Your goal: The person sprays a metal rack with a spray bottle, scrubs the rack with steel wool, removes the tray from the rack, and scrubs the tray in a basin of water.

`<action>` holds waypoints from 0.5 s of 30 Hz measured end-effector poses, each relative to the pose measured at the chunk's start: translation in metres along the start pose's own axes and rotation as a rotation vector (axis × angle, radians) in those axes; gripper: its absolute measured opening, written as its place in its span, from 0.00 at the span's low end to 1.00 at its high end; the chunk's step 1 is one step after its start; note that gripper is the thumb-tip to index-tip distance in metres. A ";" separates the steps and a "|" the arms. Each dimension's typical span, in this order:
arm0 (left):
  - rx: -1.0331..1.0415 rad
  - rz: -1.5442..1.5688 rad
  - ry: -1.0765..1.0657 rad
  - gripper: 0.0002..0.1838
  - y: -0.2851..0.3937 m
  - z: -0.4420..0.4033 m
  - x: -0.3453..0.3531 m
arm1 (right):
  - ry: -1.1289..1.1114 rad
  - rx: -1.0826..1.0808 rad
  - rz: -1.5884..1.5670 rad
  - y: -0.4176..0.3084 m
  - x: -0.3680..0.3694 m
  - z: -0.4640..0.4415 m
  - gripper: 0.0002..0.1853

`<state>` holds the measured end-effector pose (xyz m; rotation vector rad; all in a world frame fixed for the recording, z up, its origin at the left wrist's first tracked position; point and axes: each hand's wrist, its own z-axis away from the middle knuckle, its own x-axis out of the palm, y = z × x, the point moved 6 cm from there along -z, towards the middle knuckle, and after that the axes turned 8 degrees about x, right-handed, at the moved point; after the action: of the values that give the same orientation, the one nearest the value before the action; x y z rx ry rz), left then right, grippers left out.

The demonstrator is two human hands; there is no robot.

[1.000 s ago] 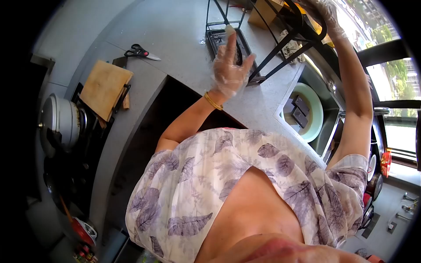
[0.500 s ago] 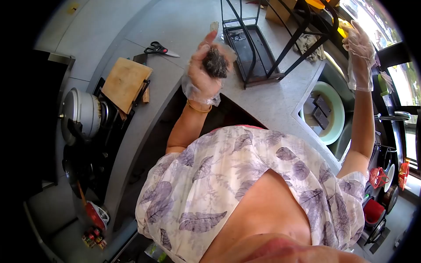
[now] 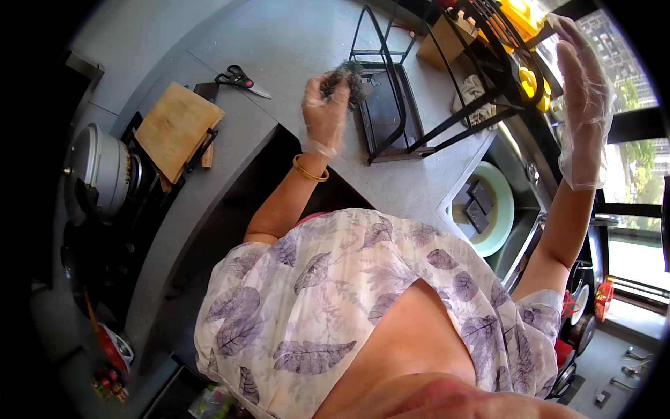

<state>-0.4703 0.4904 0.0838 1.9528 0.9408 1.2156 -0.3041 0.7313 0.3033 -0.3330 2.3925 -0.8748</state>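
My left hand [image 3: 324, 117], in a clear plastic glove and with a gold bangle on the wrist, is closed around a dark steel wool scrubber [image 3: 347, 78]. The scrubber is at the near left side of a black metal rack [image 3: 399, 105]; whether it touches the frame I cannot tell. Inside the rack's base lies a dark tray [image 3: 380, 98]. My right hand [image 3: 585, 98], also gloved, is raised by the window at the right. Its fingers are stretched out and nothing shows in it.
Scissors [image 3: 241, 78] and a wooden cutting board [image 3: 179, 129] are at the left, with a metal pot [image 3: 105, 167] beyond. A green basin [image 3: 499, 223] with dark pieces in water stands in the sink [image 3: 534, 216]. A cloth [image 3: 473, 98] and a cardboard box [image 3: 443, 43] lie behind the rack.
My left hand has turned and brought the scrubber up toward the rack. My right hand now shows larger with its fingers straightened. The whole view has shifted slightly.
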 end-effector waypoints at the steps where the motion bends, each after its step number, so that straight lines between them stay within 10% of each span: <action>1: -0.031 0.020 -0.017 0.09 -0.006 0.004 0.000 | -0.071 -0.035 0.036 -0.004 0.009 -0.001 0.29; 3: -0.092 0.068 -0.044 0.10 -0.020 0.011 -0.004 | -0.192 0.002 0.125 0.000 0.027 -0.016 0.33; 6: 0.360 -0.350 -0.217 0.14 0.005 0.018 0.006 | -0.348 -0.243 0.245 -0.011 0.054 -0.019 0.33; 9: 0.838 -0.615 -0.396 0.19 0.029 0.038 0.045 | -0.594 -0.032 0.216 -0.003 0.076 -0.020 0.38; 15: 0.801 -0.475 -0.516 0.20 0.041 0.040 0.068 | -0.662 -0.104 0.371 -0.039 0.070 -0.011 0.37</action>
<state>-0.4022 0.5191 0.1337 2.2434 1.6181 0.0171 -0.3660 0.6793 0.3061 -0.1706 1.7975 -0.3854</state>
